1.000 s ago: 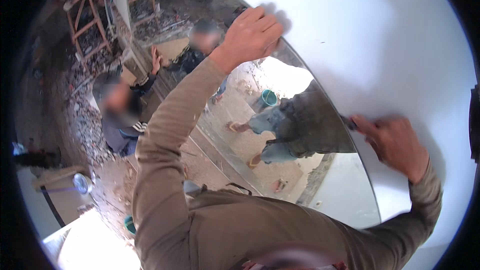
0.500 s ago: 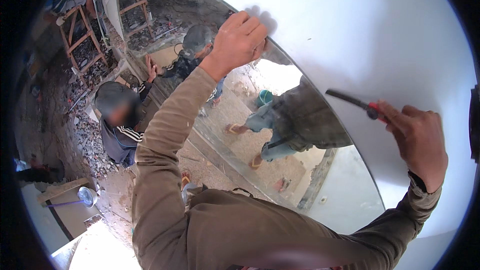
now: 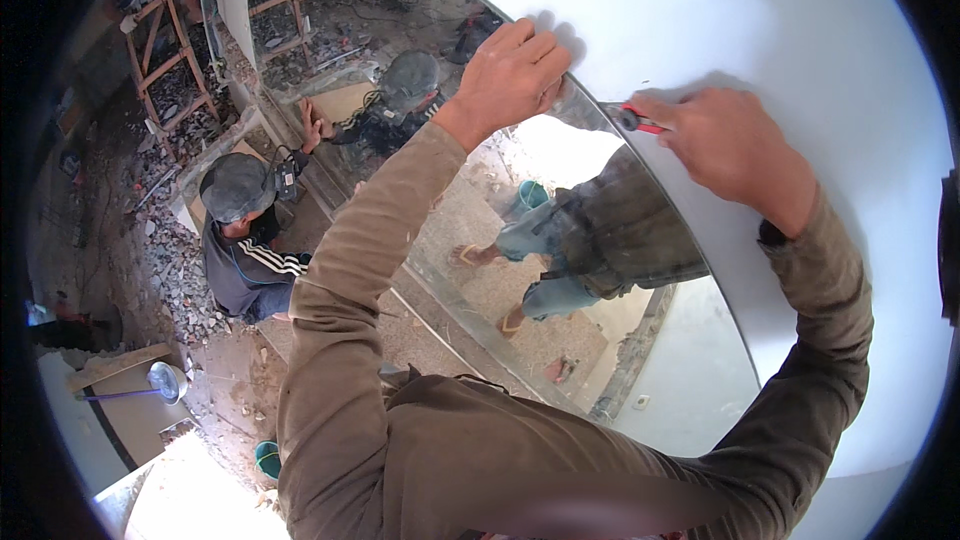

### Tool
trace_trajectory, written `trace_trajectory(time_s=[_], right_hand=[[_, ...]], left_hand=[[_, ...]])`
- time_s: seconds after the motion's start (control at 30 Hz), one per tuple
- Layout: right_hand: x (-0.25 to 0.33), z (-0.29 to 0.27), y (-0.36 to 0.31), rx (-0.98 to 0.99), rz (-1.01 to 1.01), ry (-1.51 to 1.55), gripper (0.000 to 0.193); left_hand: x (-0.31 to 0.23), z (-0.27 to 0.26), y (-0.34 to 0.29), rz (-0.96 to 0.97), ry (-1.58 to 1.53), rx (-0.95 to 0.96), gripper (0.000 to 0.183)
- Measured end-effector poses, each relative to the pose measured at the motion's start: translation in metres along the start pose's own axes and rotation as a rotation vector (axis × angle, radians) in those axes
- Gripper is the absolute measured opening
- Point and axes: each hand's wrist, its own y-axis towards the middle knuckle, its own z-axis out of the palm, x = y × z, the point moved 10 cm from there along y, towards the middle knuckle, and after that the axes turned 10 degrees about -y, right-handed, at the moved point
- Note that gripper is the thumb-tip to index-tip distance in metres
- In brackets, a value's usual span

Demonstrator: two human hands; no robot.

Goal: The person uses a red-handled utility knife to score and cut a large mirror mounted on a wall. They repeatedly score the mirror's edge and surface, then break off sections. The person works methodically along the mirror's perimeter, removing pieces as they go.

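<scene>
A large mirror (image 3: 700, 370) stands before me with its long edge against a white wall (image 3: 850, 60), and my own body is reflected in it. My left hand (image 3: 508, 70) is closed, fingers curled over the mirror's upper edge. In my closed right hand (image 3: 735, 145) is a red-and-black utility knife (image 3: 645, 120). Its dark blade lies at the seam between mirror edge and wall, to the right of my left hand. Part of the blade and the right fingertips are hard to make out.
At the left a co-worker (image 3: 240, 240) in a grey cap and striped dark jacket crouches, one hand against the mirror. Broken rubble (image 3: 180, 270) covers the floor there, with a wooden trestle (image 3: 170, 60) behind. A green bucket (image 3: 267, 458) sits at lower left.
My right hand has swung left and up, bringing the knife from in front of the wall to the mirror's edge. The left hand keeps its hold. The co-worker's head has tilted down.
</scene>
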Motion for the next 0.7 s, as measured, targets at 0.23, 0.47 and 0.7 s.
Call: trace_trajectory(time_s=[0.23, 0.47, 0.7], right_hand=[[0.004, 0.013, -0.001, 0.132, -0.119, 0.019, 0.047], [0.008, 0.018, -0.033, 0.082, -0.117, 0.093, 0.055], [0.011, 0.027, -0.065, 0.085, -0.140, 0.069, 0.059]], left_hand=[[0.002, 0.002, -0.001, 0.008, 0.023, 0.001, 0.019], [0.004, 0.002, 0.000, 0.007, 0.040, 0.058, 0.016], [0.003, 0.002, -0.001, 0.010, 0.013, 0.061, 0.020]])
